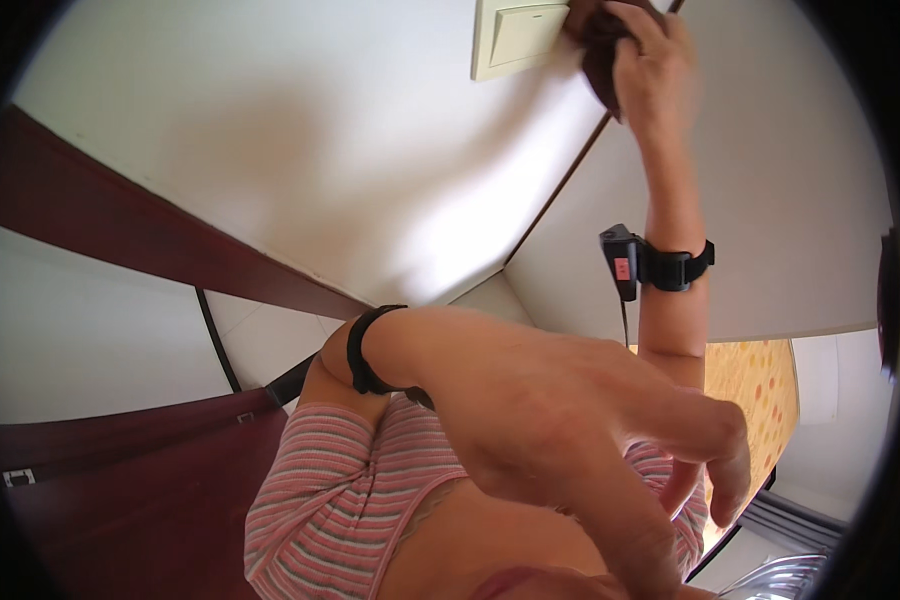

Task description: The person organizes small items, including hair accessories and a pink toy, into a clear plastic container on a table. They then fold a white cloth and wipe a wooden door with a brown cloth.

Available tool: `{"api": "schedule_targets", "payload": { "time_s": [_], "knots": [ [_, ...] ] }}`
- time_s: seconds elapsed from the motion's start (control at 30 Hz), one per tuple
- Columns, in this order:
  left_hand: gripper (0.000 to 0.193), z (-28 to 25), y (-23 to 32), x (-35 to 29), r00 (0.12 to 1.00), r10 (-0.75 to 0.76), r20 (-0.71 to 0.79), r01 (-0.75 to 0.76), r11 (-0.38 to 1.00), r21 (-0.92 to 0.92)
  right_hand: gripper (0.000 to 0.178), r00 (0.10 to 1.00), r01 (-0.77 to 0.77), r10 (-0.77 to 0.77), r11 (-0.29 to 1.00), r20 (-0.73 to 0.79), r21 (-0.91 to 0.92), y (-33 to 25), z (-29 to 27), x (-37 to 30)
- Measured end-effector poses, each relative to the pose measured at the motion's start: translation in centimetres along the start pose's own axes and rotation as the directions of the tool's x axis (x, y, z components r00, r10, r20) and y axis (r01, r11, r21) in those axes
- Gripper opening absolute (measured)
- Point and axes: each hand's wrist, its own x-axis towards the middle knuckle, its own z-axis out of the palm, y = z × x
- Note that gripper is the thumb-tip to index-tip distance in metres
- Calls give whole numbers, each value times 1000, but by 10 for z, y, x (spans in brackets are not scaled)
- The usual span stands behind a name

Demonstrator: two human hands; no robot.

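Note:
My right hand (660, 70) is raised at the upper right, its fingers closed on a dark brown cloth (602, 60). The cloth lies at the wall beside a cream light switch (530, 33), close to its right edge. Large in the foreground, my left hand (570, 420) is bent across in front of my chest. Its fingers are curved and apart, and I see nothing held in them. Some of its fingertips reach toward the lower edge, where they are partly hidden.
A white wall (270, 130) with a dark red-brown trim board (140, 230) runs along the left. To the right stands a pale panel (790, 180). Dark red furniture (120, 510) is at the lower left. An orange patterned surface (755, 390) shows at the right, above some clear plastic (780, 578).

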Motion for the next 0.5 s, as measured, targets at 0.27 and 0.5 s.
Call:
{"api": "schedule_targets", "payload": {
  "time_s": [0.27,0.5],
  "knots": [
    [20,-26,-3,1,947,-276,163,263,960,99,27,908,382,-414,876,54,293,-33,-25,-4],
    [15,-26,-10,7,900,-366,237,329,927,181,34,959,183,-48,856,-278,484,25,12,-10]
  ]
}}
